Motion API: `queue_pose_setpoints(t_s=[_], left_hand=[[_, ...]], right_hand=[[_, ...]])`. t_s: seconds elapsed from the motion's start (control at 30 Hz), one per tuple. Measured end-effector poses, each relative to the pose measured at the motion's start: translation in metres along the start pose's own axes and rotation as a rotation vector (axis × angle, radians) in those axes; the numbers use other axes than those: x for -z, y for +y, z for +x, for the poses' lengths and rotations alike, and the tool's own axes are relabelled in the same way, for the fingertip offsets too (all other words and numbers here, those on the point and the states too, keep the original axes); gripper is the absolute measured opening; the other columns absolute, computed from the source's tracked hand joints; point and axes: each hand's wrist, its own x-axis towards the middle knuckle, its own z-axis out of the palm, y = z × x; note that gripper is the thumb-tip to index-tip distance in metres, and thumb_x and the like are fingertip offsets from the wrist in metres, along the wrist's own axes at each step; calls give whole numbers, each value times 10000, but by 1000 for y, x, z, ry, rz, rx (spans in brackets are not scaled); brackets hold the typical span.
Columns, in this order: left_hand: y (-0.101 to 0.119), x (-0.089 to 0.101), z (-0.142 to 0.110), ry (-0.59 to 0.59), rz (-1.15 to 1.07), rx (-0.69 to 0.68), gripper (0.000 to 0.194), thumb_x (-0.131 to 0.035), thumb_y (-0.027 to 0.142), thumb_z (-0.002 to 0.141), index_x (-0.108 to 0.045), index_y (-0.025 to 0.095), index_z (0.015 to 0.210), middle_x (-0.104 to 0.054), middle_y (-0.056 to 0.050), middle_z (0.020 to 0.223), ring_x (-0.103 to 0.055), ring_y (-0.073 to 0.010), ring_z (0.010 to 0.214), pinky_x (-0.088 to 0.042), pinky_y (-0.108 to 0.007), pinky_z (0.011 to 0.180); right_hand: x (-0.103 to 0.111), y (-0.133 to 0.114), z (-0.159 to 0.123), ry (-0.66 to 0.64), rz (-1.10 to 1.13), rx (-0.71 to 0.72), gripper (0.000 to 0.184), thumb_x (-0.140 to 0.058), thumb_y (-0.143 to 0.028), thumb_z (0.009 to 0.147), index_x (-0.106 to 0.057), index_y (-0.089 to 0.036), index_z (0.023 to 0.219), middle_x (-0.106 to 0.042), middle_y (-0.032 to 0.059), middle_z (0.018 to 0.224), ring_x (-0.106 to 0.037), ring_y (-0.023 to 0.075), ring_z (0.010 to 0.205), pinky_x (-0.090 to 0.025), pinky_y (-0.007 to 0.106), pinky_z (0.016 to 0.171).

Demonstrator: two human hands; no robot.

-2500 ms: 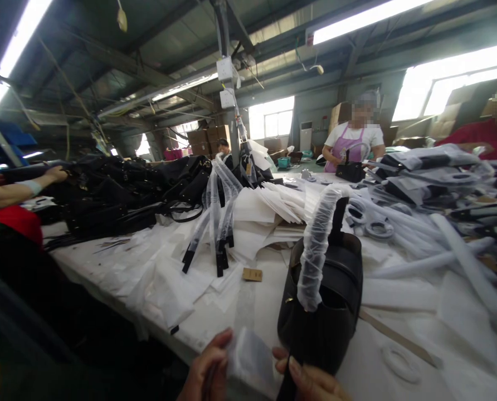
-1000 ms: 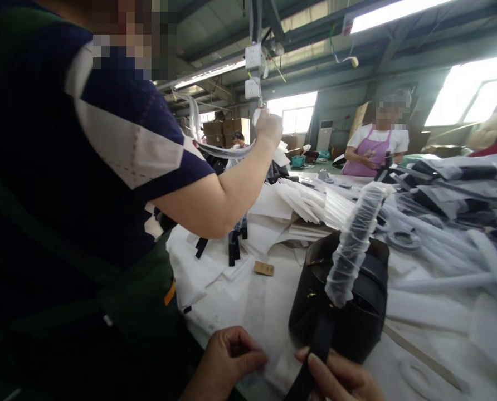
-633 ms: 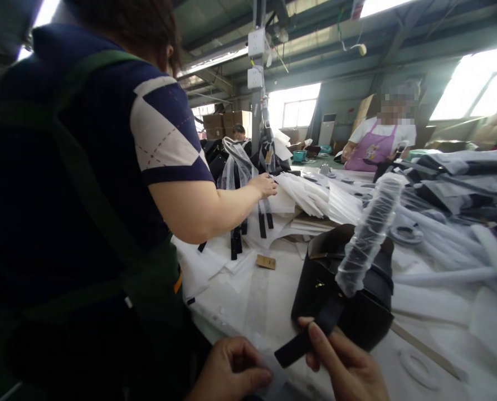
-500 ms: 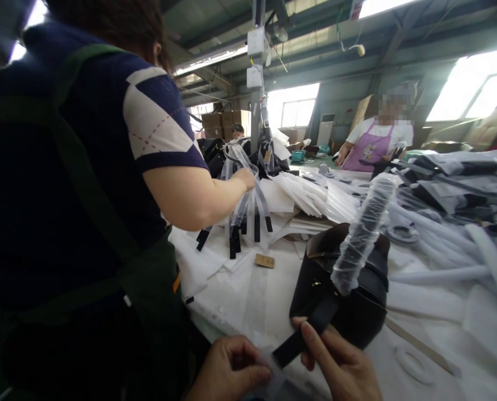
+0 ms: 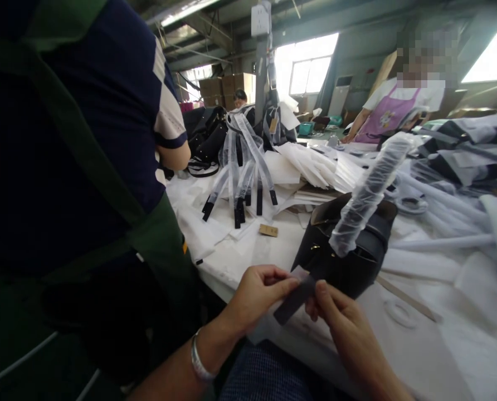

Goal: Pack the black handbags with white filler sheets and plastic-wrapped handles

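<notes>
A black handbag [image 5: 315,262] rests on the table in front of me, a strap wrapped in clear plastic [image 5: 368,195] rising over it. From its near side a flat black strap [image 5: 291,307] extends toward me, its end free. My right hand [image 5: 340,312] pinches this strap between thumb and fingers, close to the bag. My left hand [image 5: 265,289] is closed in a pinch on a bit of thin translucent film [image 5: 300,272] lying against the strap. The lower fingers of both hands are curled.
A co-worker [image 5: 85,139] in a green apron stands close on my left. Film-wrapped straps [image 5: 248,161] hang ahead, near a cardboard tag [image 5: 268,230]. White foam strips [image 5: 444,242] cover the right side. Another person in a purple apron [image 5: 388,114] stands across the table [image 5: 248,250].
My left hand has moved up along the strap with the film, baring the strap's end. The co-worker's arm has drawn back from the hanging straps. My view has shifted downward.
</notes>
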Motion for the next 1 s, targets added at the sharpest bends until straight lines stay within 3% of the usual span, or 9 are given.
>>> queue_pose_setpoints(t_s=[0.13,0.27,0.4,0.53,0.73,0.87,1.0], left_hand=[[6,-12,14,-60,-8,-34,304,-818,382,732,-749,129,886,-751,-52,839,-674,-155,755,-506,-252,730],[9,-24,24,-68,0,-74,292,-785,390,755,-728,129,874,-733,-50,811,-661,-161,740,-501,-257,696],[10,-33,34,-50,29,-108,265,-759,375,771,-722,131,870,-723,-44,815,-641,-160,752,-468,-240,660],[12,-39,41,-36,70,-147,249,-736,369,792,-719,129,858,-706,-39,794,-603,-145,713,-432,-229,615],[12,-38,40,22,121,-212,249,-698,381,829,-722,138,880,-714,-51,850,-620,-179,822,-464,-268,762],[-4,-31,30,29,142,-210,329,-653,438,869,-697,148,1019,-720,-73,964,-634,-217,934,-472,-298,831],[-25,-26,21,31,105,-136,370,-703,480,817,-675,142,966,-699,-57,856,-633,-204,825,-478,-273,709]], right_hand=[[13,8,-6,-12,66,-72,517,-517,-634,910,-716,-166,821,-676,60,747,-613,196,702,-497,293,686],[18,8,-6,25,77,-100,523,-595,-636,860,-745,-149,981,-658,34,661,-602,189,633,-504,298,659],[19,-1,-1,59,50,-77,506,-614,-635,845,-755,-150,827,-658,36,602,-599,170,573,-483,263,601],[19,-10,5,106,5,-61,532,-617,-660,828,-761,-150,878,-667,34,559,-605,167,528,-475,249,563],[13,-12,18,190,-50,-94,544,-625,-684,793,-762,-159,836,-658,25,493,-604,172,472,-462,240,500],[7,-7,20,243,-30,-107,532,-651,-677,771,-760,-160,836,-649,17,482,-603,172,471,-458,235,492],[7,-8,21,245,-41,-88,508,-664,-666,769,-743,-164,778,-637,15,467,-585,160,461,-438,225,475]])
